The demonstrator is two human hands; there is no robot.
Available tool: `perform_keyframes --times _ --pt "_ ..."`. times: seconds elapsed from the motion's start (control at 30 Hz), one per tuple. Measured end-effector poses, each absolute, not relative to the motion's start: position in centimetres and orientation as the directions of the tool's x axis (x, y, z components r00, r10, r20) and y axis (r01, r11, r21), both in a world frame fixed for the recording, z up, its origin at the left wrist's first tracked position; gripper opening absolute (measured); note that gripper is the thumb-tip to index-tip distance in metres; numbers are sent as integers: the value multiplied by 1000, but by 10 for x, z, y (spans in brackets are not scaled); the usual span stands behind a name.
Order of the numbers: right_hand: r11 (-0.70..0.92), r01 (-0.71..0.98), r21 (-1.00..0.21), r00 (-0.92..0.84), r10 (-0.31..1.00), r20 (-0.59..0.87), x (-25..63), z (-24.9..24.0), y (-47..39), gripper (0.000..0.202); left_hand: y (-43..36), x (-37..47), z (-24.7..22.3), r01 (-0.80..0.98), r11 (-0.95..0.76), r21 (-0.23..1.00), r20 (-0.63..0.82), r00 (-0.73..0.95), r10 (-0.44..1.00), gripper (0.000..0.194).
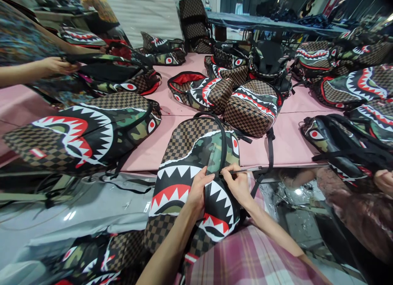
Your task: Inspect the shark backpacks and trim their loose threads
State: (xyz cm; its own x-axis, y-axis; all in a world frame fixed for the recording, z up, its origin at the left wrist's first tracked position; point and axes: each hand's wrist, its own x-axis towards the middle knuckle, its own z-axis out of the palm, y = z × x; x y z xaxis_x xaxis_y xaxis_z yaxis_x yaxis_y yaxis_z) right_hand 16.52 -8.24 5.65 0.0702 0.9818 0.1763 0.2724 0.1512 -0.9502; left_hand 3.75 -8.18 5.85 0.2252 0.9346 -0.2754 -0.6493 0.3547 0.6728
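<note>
A checkered and camouflage backpack (179,158) with a shark-mouth print leans on the table's front edge, in front of my body. My left hand (198,189) is closed on the middle of its front, beside a zipper seam. Close to its right, my right hand (238,182) pinches a thin dark tool (250,169), pen-like in shape, its tip end at the black piping of the backpack. What exactly the tip touches is hidden by my fingers.
Similar backpacks lie on the pink table (178,129), one at the left (86,129) and several behind and right. People's hands hold bags at the left (57,66) and right edge. More bags (101,252) lie below, lower left.
</note>
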Motion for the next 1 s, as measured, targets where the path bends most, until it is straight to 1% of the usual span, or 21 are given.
perform_keyframes --times 0.1,0.23,0.4,0.47,0.5,0.53,0.57,0.63,0.7,0.77,0.83,0.93,1.0 --pt "164 259 -952 17 984 175 164 57 -82 21 -82 38 59 -642 351 681 -274 222 936 33" --pt "152 311 -938 87 978 187 165 60 -81 19 -83 37 60 -643 348 682 -279 212 937 34" --pt "164 256 -953 -26 986 163 167 60 -80 21 -82 37 54 -650 345 677 -269 218 938 34" --pt "181 281 -943 -4 982 187 165 58 -81 21 -82 38 54 -648 343 680 -276 207 939 34" --pt "186 282 -941 34 978 204 164 58 -81 20 -82 38 57 -648 340 682 -275 205 939 35" --pt "185 249 -951 83 974 211 163 58 -80 19 -82 38 61 -645 338 685 -267 209 941 34" --pt "180 172 -969 135 970 204 164 60 -78 18 -83 37 68 -641 332 692 -253 216 943 34" --pt "173 -79 -982 207 966 154 173 70 -69 18 -84 31 88 -622 315 717 -219 228 949 33" --pt "167 -315 -934 197 974 107 189 87 -53 21 -85 19 113 -611 277 742 -189 206 960 37" --pt "173 -436 -883 173 979 106 211 110 -34 24 -84 -1 137 -618 200 760 -158 122 980 45" --pt "197 -483 -853 173 977 128 232 135 -12 24 -79 -25 151 -630 80 772 -116 -16 993 50" --pt "232 -478 -847 163 971 175 247 160 24 23 -70 -67 149 -593 -68 802 -108 -256 960 52" --pt "235 -395 -888 125 972 201 245 160 50 23 -66 -94 134 -519 -64 853 -153 -365 918 54"
